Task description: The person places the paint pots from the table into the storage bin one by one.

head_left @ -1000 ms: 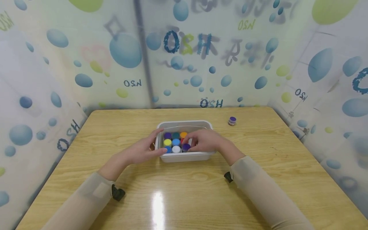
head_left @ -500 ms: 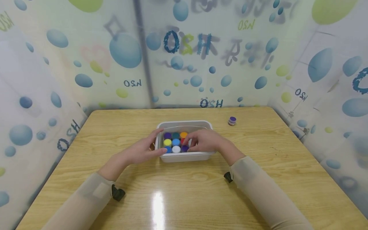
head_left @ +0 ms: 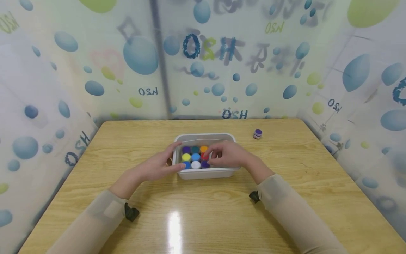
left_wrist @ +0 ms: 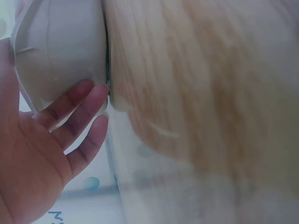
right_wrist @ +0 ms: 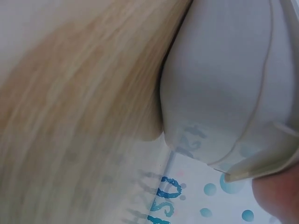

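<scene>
A white plastic tub (head_left: 219, 173) stands mid-table in the head view, holding several small jars with coloured lids in rows. My left hand (head_left: 152, 166) grips the tub's left end, thumb over the rim by a blue-lidded jar (head_left: 186, 165). In the left wrist view, its fingers (left_wrist: 77, 105) lie against the tub's outer wall. Inside the tub's right part is my right hand (head_left: 229, 154), bent fingers just above a dark purple-lidded jar (head_left: 204, 164) in the front row. Beside that jar sit a white-lidded jar (head_left: 196, 165) and, behind, a red-lidded jar (head_left: 204, 156), partly covered by the fingers.
Another purple-lidded jar (head_left: 257, 134) stands alone on the wooden table (head_left: 219, 211), behind and right of the tub. Printed curtains (head_left: 203, 77) close off the table's back and both sides. Dark wrist devices (head_left: 131, 212) sit at both cuffs.
The dark purple-lidded jar, tilted in my right fingers a second ago, has settled level in the front row. My right fingers have risen slightly off it. The left hand keeps its place.
</scene>
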Demonstrator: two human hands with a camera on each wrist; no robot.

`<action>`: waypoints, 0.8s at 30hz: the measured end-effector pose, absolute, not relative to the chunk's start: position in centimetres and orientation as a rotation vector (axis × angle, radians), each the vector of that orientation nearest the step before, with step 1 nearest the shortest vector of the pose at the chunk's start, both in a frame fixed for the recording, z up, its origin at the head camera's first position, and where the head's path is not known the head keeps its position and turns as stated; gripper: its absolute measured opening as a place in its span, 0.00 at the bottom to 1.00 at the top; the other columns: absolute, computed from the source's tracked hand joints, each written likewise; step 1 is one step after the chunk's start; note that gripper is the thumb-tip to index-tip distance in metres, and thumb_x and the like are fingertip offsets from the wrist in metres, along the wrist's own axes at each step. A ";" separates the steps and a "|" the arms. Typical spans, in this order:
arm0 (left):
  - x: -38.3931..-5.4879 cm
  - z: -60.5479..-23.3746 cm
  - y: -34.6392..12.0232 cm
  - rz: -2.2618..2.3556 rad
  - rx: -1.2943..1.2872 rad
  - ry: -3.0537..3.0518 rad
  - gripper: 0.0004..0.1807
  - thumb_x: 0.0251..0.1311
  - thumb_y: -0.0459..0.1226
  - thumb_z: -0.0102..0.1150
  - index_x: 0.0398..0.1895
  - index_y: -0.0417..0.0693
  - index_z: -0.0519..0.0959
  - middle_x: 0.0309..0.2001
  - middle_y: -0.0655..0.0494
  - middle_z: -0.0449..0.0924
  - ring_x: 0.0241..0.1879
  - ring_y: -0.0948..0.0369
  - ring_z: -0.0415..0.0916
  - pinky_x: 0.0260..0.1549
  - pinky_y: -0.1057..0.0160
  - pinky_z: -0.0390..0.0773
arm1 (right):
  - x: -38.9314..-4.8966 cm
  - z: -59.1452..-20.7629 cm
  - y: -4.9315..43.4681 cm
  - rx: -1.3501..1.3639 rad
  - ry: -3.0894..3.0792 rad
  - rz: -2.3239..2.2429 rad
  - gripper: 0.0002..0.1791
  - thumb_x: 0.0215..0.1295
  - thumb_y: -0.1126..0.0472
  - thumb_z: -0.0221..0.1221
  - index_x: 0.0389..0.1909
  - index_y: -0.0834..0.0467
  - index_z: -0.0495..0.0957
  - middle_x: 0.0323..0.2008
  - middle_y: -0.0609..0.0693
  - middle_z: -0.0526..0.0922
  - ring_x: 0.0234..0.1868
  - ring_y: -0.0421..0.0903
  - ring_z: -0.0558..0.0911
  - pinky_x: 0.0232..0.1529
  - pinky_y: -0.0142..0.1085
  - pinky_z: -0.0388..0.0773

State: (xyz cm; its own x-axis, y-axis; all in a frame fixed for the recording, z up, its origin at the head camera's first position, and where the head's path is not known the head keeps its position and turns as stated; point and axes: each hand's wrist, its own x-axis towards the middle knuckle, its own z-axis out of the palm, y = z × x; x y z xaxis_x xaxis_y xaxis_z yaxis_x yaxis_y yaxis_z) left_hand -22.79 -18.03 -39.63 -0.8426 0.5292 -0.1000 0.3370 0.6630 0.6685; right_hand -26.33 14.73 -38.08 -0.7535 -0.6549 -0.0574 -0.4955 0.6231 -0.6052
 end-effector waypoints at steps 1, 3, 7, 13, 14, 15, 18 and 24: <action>-22.8 -39.6 -18.0 0.957 0.694 2.595 0.55 0.75 0.65 0.60 0.91 0.57 0.43 0.69 0.45 0.77 0.58 0.53 0.77 0.60 0.51 0.81 | -26.4 -38.1 14.8 -0.943 2.568 -0.874 0.09 0.75 0.54 0.69 0.52 0.41 0.89 0.39 0.39 0.88 0.41 0.44 0.84 0.46 0.39 0.83; -22.9 -39.6 -18.1 0.956 0.697 2.592 0.54 0.75 0.65 0.60 0.91 0.57 0.43 0.69 0.45 0.77 0.57 0.54 0.77 0.60 0.51 0.81 | -26.5 -38.1 14.9 -0.957 2.540 -0.938 0.09 0.76 0.56 0.69 0.53 0.43 0.89 0.39 0.41 0.88 0.40 0.45 0.83 0.45 0.39 0.83; -22.9 -39.8 -18.1 0.954 0.700 2.590 0.54 0.76 0.65 0.60 0.91 0.57 0.43 0.69 0.45 0.77 0.58 0.54 0.77 0.60 0.51 0.80 | -26.5 -37.7 15.3 -0.968 2.512 -1.017 0.11 0.75 0.57 0.70 0.55 0.49 0.89 0.40 0.44 0.89 0.38 0.45 0.83 0.43 0.37 0.82; -22.7 -39.7 -18.0 0.964 0.670 2.592 0.54 0.75 0.66 0.60 0.91 0.59 0.44 0.68 0.45 0.76 0.58 0.53 0.77 0.59 0.52 0.81 | -26.0 -36.7 16.8 -0.915 2.570 -1.073 0.16 0.74 0.57 0.71 0.59 0.54 0.88 0.41 0.45 0.90 0.39 0.46 0.83 0.44 0.36 0.82; -22.7 -39.7 -17.9 0.962 0.659 2.595 0.54 0.74 0.66 0.60 0.91 0.59 0.44 0.67 0.46 0.77 0.58 0.53 0.77 0.59 0.52 0.81 | -26.0 -36.6 17.2 -0.908 2.583 -1.085 0.16 0.74 0.57 0.71 0.59 0.55 0.88 0.40 0.46 0.89 0.39 0.47 0.82 0.44 0.36 0.82; -22.7 -39.7 -17.9 0.959 0.651 2.600 0.54 0.74 0.66 0.60 0.91 0.60 0.44 0.66 0.46 0.77 0.57 0.53 0.77 0.58 0.53 0.81 | -25.9 -36.5 17.7 -0.892 2.599 -1.096 0.16 0.74 0.57 0.71 0.59 0.55 0.88 0.40 0.46 0.89 0.39 0.47 0.82 0.43 0.36 0.81; -22.7 -39.6 -17.9 0.941 0.641 2.609 0.54 0.74 0.67 0.60 0.91 0.61 0.44 0.64 0.47 0.77 0.57 0.53 0.77 0.56 0.54 0.81 | -25.7 -36.2 19.4 -0.839 2.647 -1.139 0.15 0.73 0.57 0.72 0.58 0.55 0.88 0.39 0.47 0.87 0.38 0.49 0.80 0.40 0.35 0.78; -22.7 -39.7 -18.0 0.937 0.648 2.606 0.53 0.75 0.66 0.60 0.91 0.61 0.44 0.65 0.46 0.77 0.57 0.53 0.77 0.57 0.53 0.80 | -25.4 -36.1 23.3 -0.768 2.726 -1.205 0.15 0.74 0.56 0.72 0.57 0.56 0.88 0.41 0.51 0.87 0.36 0.49 0.79 0.37 0.34 0.78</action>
State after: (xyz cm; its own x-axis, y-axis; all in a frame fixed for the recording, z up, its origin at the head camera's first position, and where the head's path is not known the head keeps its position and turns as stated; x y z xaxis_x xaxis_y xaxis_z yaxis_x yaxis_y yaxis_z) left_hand -22.67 -18.00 -39.66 -0.8546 0.5048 -0.1217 0.3117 0.6862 0.6572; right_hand -25.43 23.26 -36.13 -0.8737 -0.4663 0.1389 -0.4165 0.5693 -0.7088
